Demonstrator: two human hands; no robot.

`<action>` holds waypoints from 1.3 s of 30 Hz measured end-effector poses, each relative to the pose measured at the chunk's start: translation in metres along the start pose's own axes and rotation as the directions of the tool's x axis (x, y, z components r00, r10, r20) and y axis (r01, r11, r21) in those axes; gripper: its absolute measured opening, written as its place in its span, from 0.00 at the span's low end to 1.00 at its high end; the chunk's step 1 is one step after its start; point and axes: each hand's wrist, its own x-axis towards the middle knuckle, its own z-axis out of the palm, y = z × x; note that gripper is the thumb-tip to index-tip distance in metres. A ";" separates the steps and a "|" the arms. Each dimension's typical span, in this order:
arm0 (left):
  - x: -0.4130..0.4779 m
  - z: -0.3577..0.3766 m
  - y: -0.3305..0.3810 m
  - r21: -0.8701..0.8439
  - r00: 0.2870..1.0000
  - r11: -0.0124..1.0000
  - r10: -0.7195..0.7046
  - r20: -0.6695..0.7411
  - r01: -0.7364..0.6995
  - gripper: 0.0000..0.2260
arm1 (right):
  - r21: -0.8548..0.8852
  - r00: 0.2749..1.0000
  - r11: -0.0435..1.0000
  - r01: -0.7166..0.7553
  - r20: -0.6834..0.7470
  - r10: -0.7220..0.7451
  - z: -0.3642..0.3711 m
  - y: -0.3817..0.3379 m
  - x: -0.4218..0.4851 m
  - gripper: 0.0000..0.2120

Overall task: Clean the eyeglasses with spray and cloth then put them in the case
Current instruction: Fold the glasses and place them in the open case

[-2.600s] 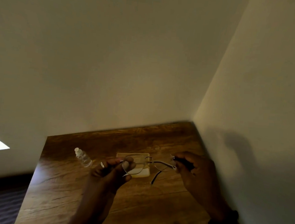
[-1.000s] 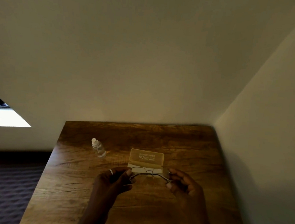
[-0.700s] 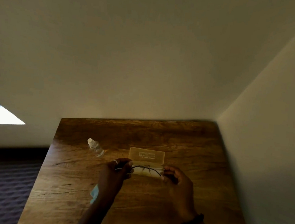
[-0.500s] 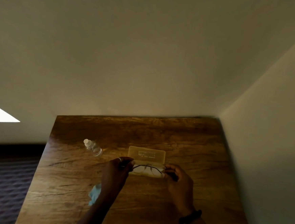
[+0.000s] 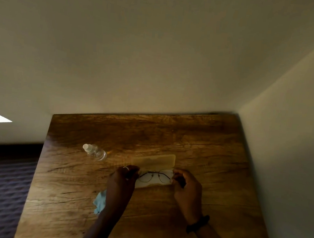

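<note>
Thin-rimmed eyeglasses (image 5: pixel 154 176) lie folded in the lower half of an open pale case (image 5: pixel 153 161) on the wooden table (image 5: pixel 215 161). My left hand (image 5: pixel 123 182) pinches the left end of the frame. My right hand (image 5: pixel 186 185) pinches the right end. The case lid lies flat behind the glasses. A small clear spray bottle (image 5: pixel 94 152) lies on its side to the left of the case. A light blue cloth (image 5: pixel 100 201) is crumpled on the table, partly hidden under my left forearm.
The table stands in a corner, with a wall behind it and another along its right side. Its left edge drops to a dark patterned carpet (image 5: pixel 0 191). A black band (image 5: pixel 197 223) sits on my right wrist.
Both hands brought the glasses down from the air and forward into the open case. The blue cloth has come into view under my left arm.
</note>
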 end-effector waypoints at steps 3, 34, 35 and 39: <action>-0.005 0.002 -0.004 0.024 0.999 0.998 0.049 -0.017 -0.049 0.07 | -0.019 1.000 0.999 0.029 0.000 -0.029 0.000 0.000 0.001 0.18; -0.021 0.028 -0.018 0.068 0.934 0.942 0.315 0.166 -0.330 0.29 | -0.007 0.997 0.997 -0.071 -0.017 0.071 -0.025 0.009 0.020 0.06; -0.024 0.028 -0.021 0.092 0.918 0.926 0.342 0.198 -0.365 0.33 | -0.005 0.997 0.997 -0.074 -0.012 0.074 -0.025 0.010 0.020 0.06; -0.031 0.027 -0.024 0.165 0.918 0.912 0.339 0.207 -0.375 0.31 | -0.031 0.996 0.996 -0.078 0.037 0.079 -0.024 0.010 0.019 0.05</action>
